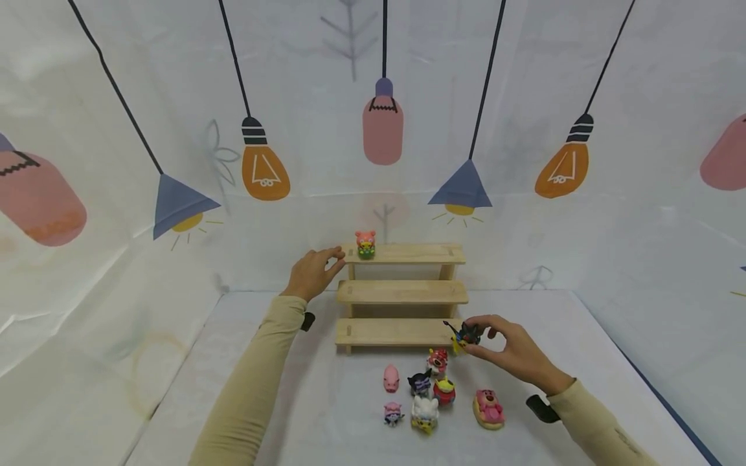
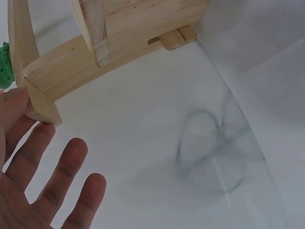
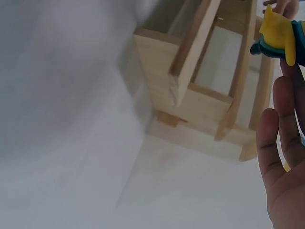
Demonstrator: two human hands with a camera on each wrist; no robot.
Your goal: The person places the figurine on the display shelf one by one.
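Note:
A wooden three-step display stand stands against the back wall. At the left end of its top board, my left hand pinches the board's edge between thumb and forefinger; the other fingers extend loosely in the left wrist view. A pink-and-green figurine sits on that top board, just beside the hand. My right hand holds a small dark figurine with yellow parts between thumb and fingers, by the right end of the lowest board. Its yellow and teal parts show in the right wrist view.
In front of the stand lie several figurines: a pink pig, a red-and-white one, a black one, a white one and others. A pink bear lies apart at right. A printed sheet hangs behind.

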